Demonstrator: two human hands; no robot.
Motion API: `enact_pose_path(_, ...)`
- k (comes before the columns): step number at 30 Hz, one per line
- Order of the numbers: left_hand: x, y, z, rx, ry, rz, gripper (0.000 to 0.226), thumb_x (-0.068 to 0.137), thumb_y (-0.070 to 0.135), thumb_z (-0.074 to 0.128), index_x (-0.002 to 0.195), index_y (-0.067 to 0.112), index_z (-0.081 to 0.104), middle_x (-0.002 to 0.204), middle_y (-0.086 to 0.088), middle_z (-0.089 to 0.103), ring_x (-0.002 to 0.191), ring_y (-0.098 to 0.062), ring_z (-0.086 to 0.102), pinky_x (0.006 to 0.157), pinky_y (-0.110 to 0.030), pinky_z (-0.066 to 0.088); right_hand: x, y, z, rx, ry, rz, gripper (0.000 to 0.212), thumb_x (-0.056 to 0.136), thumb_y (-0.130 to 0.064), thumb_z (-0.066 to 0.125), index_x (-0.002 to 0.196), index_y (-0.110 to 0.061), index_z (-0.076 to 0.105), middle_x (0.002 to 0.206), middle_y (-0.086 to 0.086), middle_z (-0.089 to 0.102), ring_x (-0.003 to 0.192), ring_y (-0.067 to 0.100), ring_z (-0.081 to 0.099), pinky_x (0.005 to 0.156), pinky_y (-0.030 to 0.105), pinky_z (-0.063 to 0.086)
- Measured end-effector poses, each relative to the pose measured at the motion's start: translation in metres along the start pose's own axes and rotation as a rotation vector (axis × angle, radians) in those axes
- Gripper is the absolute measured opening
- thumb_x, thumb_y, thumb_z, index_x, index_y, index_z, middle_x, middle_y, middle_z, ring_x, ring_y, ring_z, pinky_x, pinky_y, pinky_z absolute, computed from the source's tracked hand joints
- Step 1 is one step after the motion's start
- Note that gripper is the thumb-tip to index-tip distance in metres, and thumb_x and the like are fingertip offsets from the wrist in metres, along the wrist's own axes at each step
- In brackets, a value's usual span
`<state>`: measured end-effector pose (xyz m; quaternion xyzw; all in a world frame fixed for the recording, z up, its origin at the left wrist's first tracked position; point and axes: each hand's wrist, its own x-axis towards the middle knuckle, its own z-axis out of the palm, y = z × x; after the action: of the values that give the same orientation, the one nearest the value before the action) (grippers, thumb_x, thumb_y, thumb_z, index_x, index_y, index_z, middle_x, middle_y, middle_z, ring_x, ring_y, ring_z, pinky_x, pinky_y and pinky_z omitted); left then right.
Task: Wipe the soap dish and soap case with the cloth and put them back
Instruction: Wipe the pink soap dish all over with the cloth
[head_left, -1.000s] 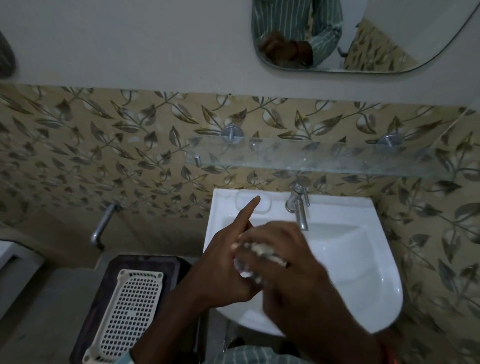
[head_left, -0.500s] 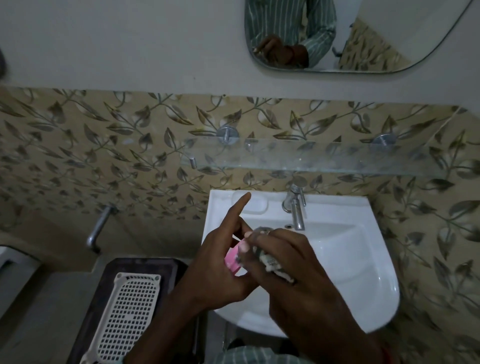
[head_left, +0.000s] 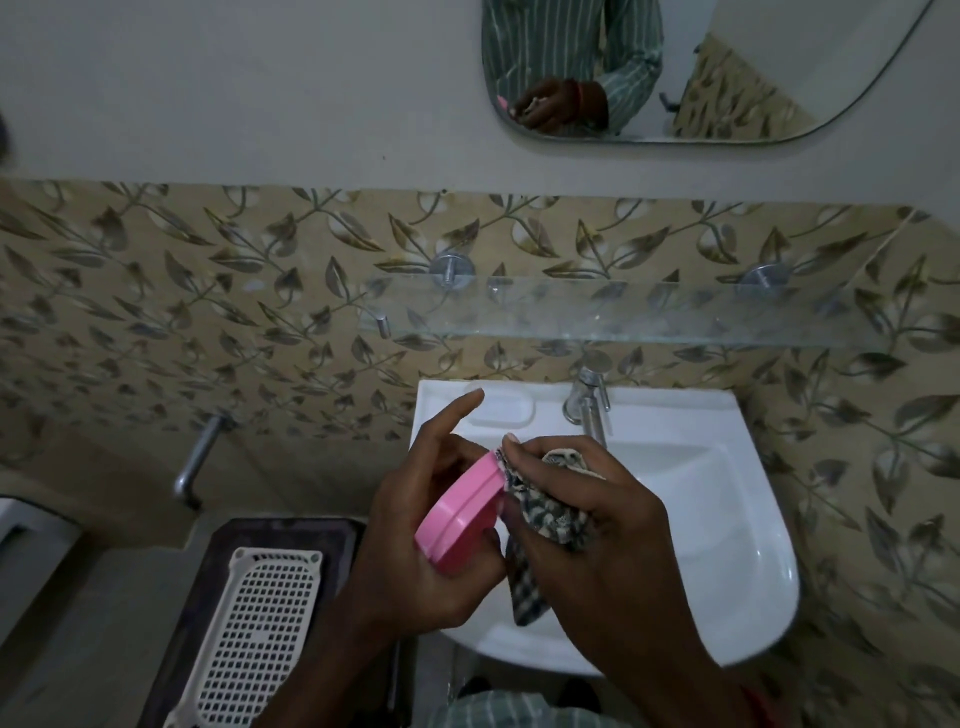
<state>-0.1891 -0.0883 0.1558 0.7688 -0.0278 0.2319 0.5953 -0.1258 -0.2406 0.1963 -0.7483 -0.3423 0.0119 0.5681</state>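
My left hand (head_left: 415, 530) grips the pink soap case (head_left: 460, 512), forefinger pointing up. My right hand (head_left: 597, 525) bunches the patterned cloth (head_left: 545, 509) against the case's right edge, above the white sink (head_left: 727, 519).

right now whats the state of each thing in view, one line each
pink soap case: closed, tilted, held over the sink
cloth: bunched, pressed on the case's upper end
left hand: grips the case, index finger pointing up
right hand: grips the cloth
tap: no water seen running
sink: basin looks dry
glass shelf: nothing on it
white mesh tray: lying flat on a dark surface
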Motion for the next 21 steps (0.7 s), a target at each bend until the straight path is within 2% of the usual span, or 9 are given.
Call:
enact_pose_path(3,0.003,0.009,0.005,0.024,0.055,0.09,0.083,0.083,0.023,0.076,0.154,0.005,0.036,0.108,0.005,0.068,0.084,-0.017,0.072,0.072,-0.028,0.054,0.013,0.002,-0.006,-0.163,0.045,-0.121,0.042,0.074,-0.003,0.077,0.116,-0.012,0.072,0.107,0.002,0.07,0.098,0.008,0.066,0.079,0.018,0.055)
enact_pose_path(6,0.009,0.014,0.007,0.077,0.098,0.062,0.075,0.08,0.022,0.08,0.146,0.007,0.047,0.119,0.0,0.069,0.097,-0.024,0.073,0.076,-0.039,0.06,0.022,0.004,-0.015,-0.361,0.021,-0.28,0.046,0.067,-0.003,0.075,0.113,-0.006,0.072,0.105,0.008,0.069,0.096,0.019,0.065,0.08,0.023,0.054)
enact_pose_path(7,0.01,0.015,0.006,0.129,0.087,0.051,0.069,0.079,0.02,0.08,0.142,0.009,0.053,0.12,0.001,0.07,0.101,-0.023,0.073,0.08,-0.038,0.059,0.024,0.004,-0.019,-0.446,0.003,-0.339,0.046,0.068,-0.003,0.073,0.113,-0.004,0.071,0.105,0.011,0.068,0.096,0.022,0.064,0.08,0.026,0.053)
enact_pose_path(10,0.011,0.023,0.004,0.35,0.062,0.021,0.032,0.084,0.023,0.074,0.115,0.023,0.07,0.104,0.019,0.073,0.095,-0.007,0.071,0.079,-0.016,0.051,0.032,0.006,-0.027,-0.71,-0.08,-0.5,0.038,0.081,-0.008,0.06,0.117,0.0,0.067,0.108,0.017,0.067,0.095,0.029,0.061,0.076,0.036,0.056)
enact_pose_path(12,0.011,0.028,0.007,0.461,0.084,-0.005,0.013,0.086,0.027,0.069,0.098,0.032,0.068,0.084,0.031,0.067,0.08,0.006,0.067,0.07,-0.005,0.043,0.034,0.008,-0.027,-0.782,-0.109,-0.56,0.032,0.088,-0.01,0.058,0.118,0.002,0.066,0.109,0.019,0.067,0.093,0.031,0.062,0.071,0.04,0.057)
enact_pose_path(15,0.009,0.031,0.013,0.501,0.153,-0.014,0.027,0.087,0.013,0.067,0.111,0.024,0.074,0.077,0.046,0.059,0.072,0.025,0.056,0.067,0.005,0.036,0.026,0.007,-0.019,-0.773,-0.142,-0.599,0.034,0.101,-0.014,0.04,0.119,0.001,0.065,0.111,0.02,0.067,0.092,0.032,0.063,0.068,0.043,0.057)
enact_pose_path(17,0.008,0.032,0.014,0.508,0.19,0.006,0.041,0.086,0.006,0.066,0.121,0.026,0.073,0.076,0.046,0.057,0.069,0.027,0.055,0.065,0.007,0.035,0.023,0.004,-0.017,-0.745,-0.152,-0.576,0.033,0.103,-0.016,0.038,0.124,-0.003,0.06,0.112,0.019,0.067,0.093,0.032,0.063,0.07,0.043,0.058)
enact_pose_path(19,0.004,0.035,0.011,0.492,0.217,0.012,0.051,0.085,0.003,0.067,0.123,0.037,0.069,0.076,0.039,0.062,0.067,0.019,0.06,0.062,0.003,0.038,0.024,0.006,-0.019,-0.743,-0.128,-0.527,0.035,0.093,-0.009,0.059,0.127,-0.004,0.056,0.11,0.019,0.067,0.094,0.032,0.065,0.075,0.04,0.059)
enact_pose_path(21,0.004,0.037,0.008,0.498,0.227,0.036,0.054,0.084,0.002,0.068,0.127,0.035,0.066,0.087,0.04,0.067,0.076,0.014,0.066,0.065,0.0,0.043,0.029,0.008,-0.027,-0.714,-0.113,-0.39,0.057,0.07,0.006,0.08,0.124,-0.001,0.062,0.108,0.02,0.066,0.094,0.033,0.065,0.076,0.038,0.059)
